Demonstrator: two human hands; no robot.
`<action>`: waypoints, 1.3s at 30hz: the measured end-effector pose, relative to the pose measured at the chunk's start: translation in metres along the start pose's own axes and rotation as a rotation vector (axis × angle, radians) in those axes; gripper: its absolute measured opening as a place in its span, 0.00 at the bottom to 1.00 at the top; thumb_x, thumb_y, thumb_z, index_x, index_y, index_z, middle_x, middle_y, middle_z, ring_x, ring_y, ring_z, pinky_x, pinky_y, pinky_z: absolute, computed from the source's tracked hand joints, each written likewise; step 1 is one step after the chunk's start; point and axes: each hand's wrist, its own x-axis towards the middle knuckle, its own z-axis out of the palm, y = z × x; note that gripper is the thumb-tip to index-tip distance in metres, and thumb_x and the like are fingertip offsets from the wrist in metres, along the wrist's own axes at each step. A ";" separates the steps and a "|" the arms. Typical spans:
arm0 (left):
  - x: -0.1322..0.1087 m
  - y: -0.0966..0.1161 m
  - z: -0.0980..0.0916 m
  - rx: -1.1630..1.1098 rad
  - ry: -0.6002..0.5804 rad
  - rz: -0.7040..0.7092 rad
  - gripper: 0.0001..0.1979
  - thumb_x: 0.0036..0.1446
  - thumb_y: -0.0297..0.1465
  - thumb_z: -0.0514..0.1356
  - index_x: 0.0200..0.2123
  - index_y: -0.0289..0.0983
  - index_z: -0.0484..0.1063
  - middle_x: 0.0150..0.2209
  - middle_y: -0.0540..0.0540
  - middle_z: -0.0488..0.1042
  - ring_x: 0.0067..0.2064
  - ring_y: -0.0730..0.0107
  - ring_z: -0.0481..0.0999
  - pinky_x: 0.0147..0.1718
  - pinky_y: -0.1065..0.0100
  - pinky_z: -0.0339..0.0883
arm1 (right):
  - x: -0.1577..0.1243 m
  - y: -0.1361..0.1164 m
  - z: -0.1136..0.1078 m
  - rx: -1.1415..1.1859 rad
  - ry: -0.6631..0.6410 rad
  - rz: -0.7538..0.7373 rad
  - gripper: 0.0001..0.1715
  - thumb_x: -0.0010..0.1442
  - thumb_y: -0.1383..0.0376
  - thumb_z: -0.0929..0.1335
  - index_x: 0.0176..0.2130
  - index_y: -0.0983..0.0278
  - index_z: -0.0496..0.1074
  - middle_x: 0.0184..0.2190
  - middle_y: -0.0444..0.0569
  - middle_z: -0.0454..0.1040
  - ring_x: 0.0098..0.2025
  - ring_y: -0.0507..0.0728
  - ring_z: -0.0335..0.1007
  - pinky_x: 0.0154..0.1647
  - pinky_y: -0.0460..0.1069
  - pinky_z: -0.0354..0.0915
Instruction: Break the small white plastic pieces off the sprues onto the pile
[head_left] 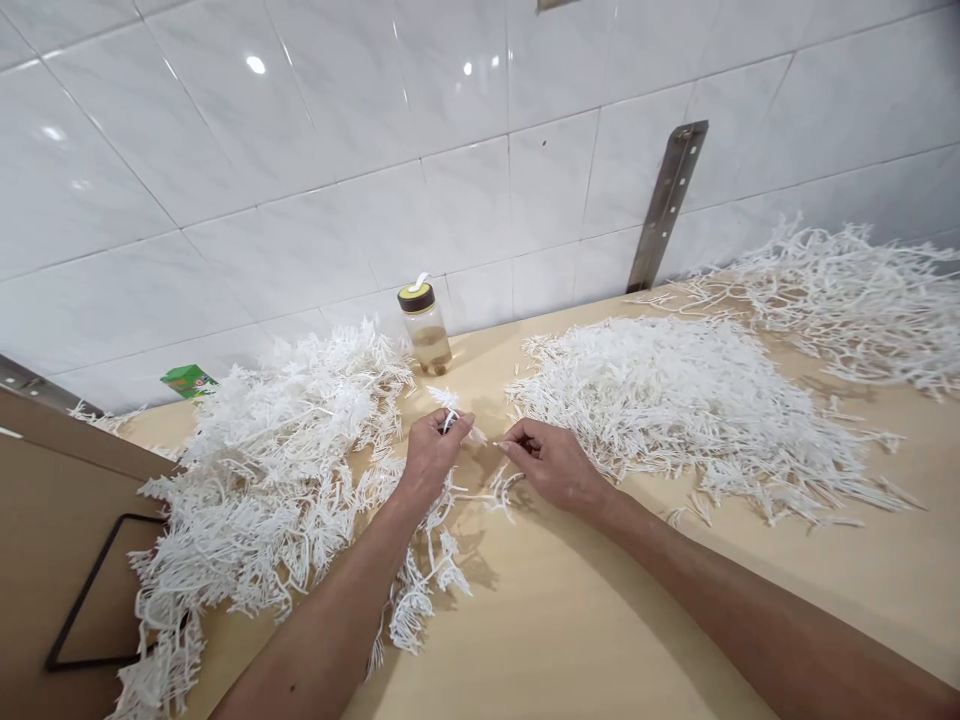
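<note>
My left hand (437,450) is closed around a white branched plastic stem (444,398), whose feathery tip sticks up above the fingers. More white strands hang below that hand, down to a branched cluster (412,605) on the table. Just to the right, my right hand (551,462) is pinched, thumb against forefinger, with a tiny pale tip showing at the fingertips; what it belongs to is too small to make out. A small gap separates the two hands. Beside my left forearm lies a big heap of white branched stems (277,470). Beyond my right hand spreads a pile of short white sprigs (667,400).
A bottle with a dark and yellow lid (427,335) stands behind my hands near the tiled wall (315,240). Bare long white stems (862,300) lie at the far right. A green box (187,380), a cardboard box (67,520) and an upright metal bracket (667,205) edge the table (570,640).
</note>
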 end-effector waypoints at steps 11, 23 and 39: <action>-0.001 -0.001 -0.002 0.042 -0.060 0.008 0.18 0.47 0.46 0.67 0.23 0.35 0.73 0.18 0.55 0.60 0.21 0.79 0.55 0.22 0.73 0.51 | -0.001 0.005 -0.006 -0.186 0.393 -0.011 0.06 0.58 0.64 0.66 0.33 0.63 0.72 0.31 0.50 0.73 0.26 0.53 0.65 0.34 0.51 0.66; -0.007 0.003 0.001 0.098 -0.154 0.089 0.12 0.49 0.39 0.67 0.29 0.35 0.78 0.24 0.50 0.74 0.28 0.71 0.69 0.30 0.71 0.62 | -0.004 -0.010 0.006 -0.017 0.037 0.057 0.12 0.60 0.58 0.68 0.37 0.62 0.78 0.30 0.46 0.79 0.23 0.52 0.68 0.27 0.48 0.63; -0.004 -0.006 0.003 0.113 -0.187 0.151 0.10 0.52 0.37 0.66 0.30 0.34 0.77 0.27 0.50 0.75 0.32 0.70 0.71 0.35 0.70 0.64 | 0.000 -0.008 0.002 -0.012 -0.050 0.129 0.10 0.59 0.61 0.66 0.33 0.63 0.75 0.23 0.43 0.74 0.23 0.51 0.64 0.25 0.46 0.58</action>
